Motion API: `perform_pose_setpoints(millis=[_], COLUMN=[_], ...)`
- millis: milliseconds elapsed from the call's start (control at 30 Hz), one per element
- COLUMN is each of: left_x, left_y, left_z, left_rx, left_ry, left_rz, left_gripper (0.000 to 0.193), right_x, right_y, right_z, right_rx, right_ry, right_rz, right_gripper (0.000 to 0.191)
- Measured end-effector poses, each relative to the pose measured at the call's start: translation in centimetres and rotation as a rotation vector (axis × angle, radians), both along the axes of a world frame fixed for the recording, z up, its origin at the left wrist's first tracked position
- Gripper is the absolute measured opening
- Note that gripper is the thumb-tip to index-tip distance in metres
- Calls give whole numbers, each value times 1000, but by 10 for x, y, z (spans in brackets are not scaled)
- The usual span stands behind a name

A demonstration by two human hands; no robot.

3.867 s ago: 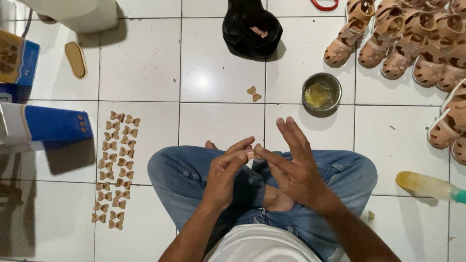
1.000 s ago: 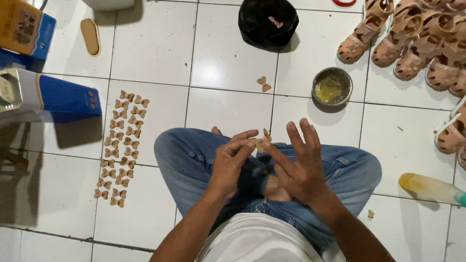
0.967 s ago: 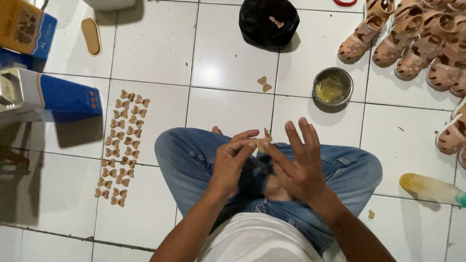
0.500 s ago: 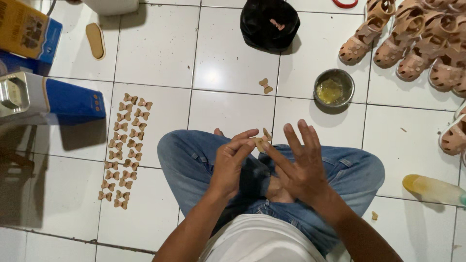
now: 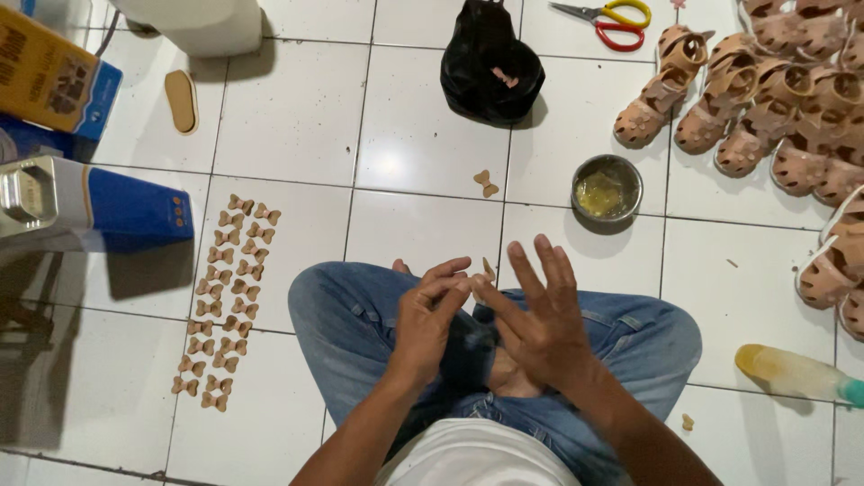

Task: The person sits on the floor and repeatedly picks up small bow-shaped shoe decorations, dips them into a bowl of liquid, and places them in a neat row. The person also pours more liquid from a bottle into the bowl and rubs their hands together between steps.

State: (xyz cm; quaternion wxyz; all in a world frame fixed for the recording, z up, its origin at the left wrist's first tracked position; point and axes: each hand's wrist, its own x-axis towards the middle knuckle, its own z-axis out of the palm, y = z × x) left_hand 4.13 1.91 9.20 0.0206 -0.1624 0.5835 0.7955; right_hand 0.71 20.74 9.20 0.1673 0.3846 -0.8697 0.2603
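Bow-shaped tan piece [image 5: 487,269]: held above the lap, between the two hands, over the crossed legs in blue jeans [image 5: 360,315].

Head view, hands:
- Left hand [image 5: 427,322]: fingers curled, thumb and forefinger tips pinching the small tan piece at its lower edge.
- Right hand [image 5: 538,315]: fingers spread and extended upward; the forefinger tip meets the left fingertips at the piece. Only a small part of the piece shows above the fingertips, so its full shape cannot be told.

Head view, floor:
- White tiled floor [image 5: 432,207] carries all other items.
- Rows of tan bow pieces [image 5: 225,301] lie in a narrow column to the left of the left knee, well apart from the hands.
- Single loose bow piece [image 5: 486,183] lies on the tile beyond the hands, near a small round metal bowl [image 5: 607,188] holding yellowish glue.
- Black plastic bag [image 5: 490,63] sits at the far edge, behind the loose piece.
- Scissors with red and yellow handles [image 5: 607,20] lie right of the bag.
- Tan child-size sandals [image 5: 765,90] are grouped at the upper right, extending down the right edge.
- Blue and silver rectangular can [image 5: 90,207] lies on its side at the left.
- Yellow and blue carton [image 5: 54,81] stands behind the can.
- Tan insole [image 5: 181,101] lies just right of the carton.
- Yellowish plastic bottle [image 5: 796,373] lies on its side at the lower right.
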Motion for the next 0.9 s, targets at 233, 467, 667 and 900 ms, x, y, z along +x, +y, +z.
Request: perform_pose_setpoints(millis=[233,467,667,900], left_x=[-4,5,44,150], left_y=[-10,-60,-137,-239], left_z=[-1,-8,-18,-74], left_rx=[123,28,-28,-250], left_ry=[-9,86,143,-86], left_rz=[113,303,589,908], left_gripper=[24,27,23,23], right_x=[9,-5,-26,-44], right_y=[7,45,88,84], right_z=[-17,-54,-108,-134], right_rx=[65,-114,-55,40], right_ry=[-67,-306,-332,-285], right_rz=[12,-340,-544,-573], right_gripper=[65,67,69,66])
